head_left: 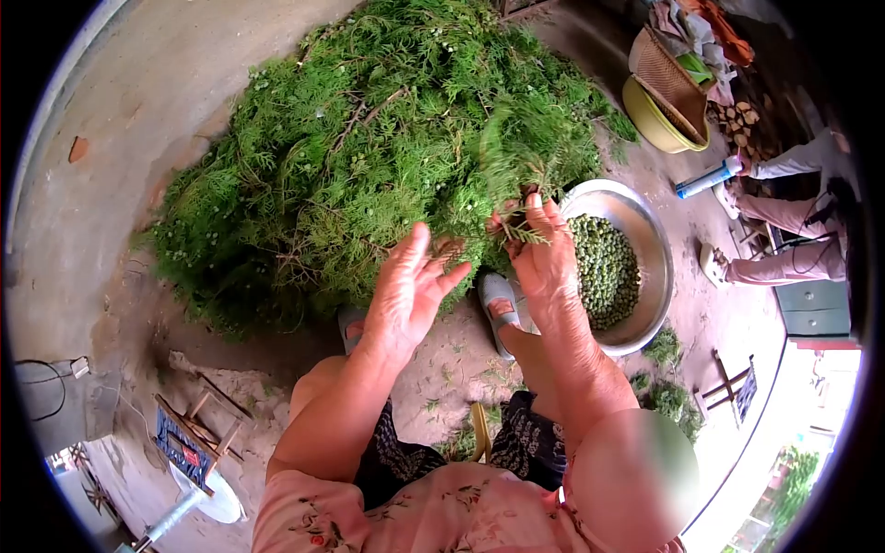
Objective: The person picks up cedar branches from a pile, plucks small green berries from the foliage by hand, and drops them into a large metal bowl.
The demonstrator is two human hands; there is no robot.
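My right hand (542,247) is closed round an evergreen sprig (527,230) with flat, scaly leaves, in front of the pile. Some foliage above its fingers is smeared by motion. My left hand (406,293) is held up to the left of it, fingers apart, with nothing visible in it. Beyond both hands lies a big heap of cut evergreen branches (359,175), dotted with small pale green cones. Beside my right forearm stands a metal basin (656,286), partly filled with small round green cones (604,272).
A yellow tub (659,120) with a woven basket (668,74) sits at the upper right. Another person's legs (784,263) show at the right edge. A small stool (198,442) stands lower left, and loose sprigs (671,405) lie below the basin.
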